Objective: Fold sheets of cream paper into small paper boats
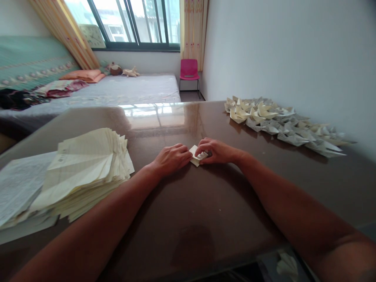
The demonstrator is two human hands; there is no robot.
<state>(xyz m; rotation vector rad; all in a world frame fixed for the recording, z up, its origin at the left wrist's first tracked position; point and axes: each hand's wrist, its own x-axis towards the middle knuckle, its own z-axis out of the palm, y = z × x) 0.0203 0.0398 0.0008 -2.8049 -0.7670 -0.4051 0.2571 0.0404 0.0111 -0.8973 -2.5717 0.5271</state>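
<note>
A small folded piece of paper (195, 160) lies on the brown table (182, 203) between my two hands. My left hand (174, 158) presses its fingertips on the paper's left corner, fingers held together. From the other side my right hand (216, 150) pinches the paper's right part with curled thumb and fingers. To the left rises a thick stack of cream paper sheets (85, 160), loosely piled. Many folded paper boats (270, 121) stand in rows at the right, by the wall.
Grey printed sheets (23, 184) lie beside the stack at the table's left edge. Beyond the table are a bed (141, 88) and a pink chair (189, 69). A white wall (282, 51) borders the right side. Something pale (287, 266) shows below the front edge.
</note>
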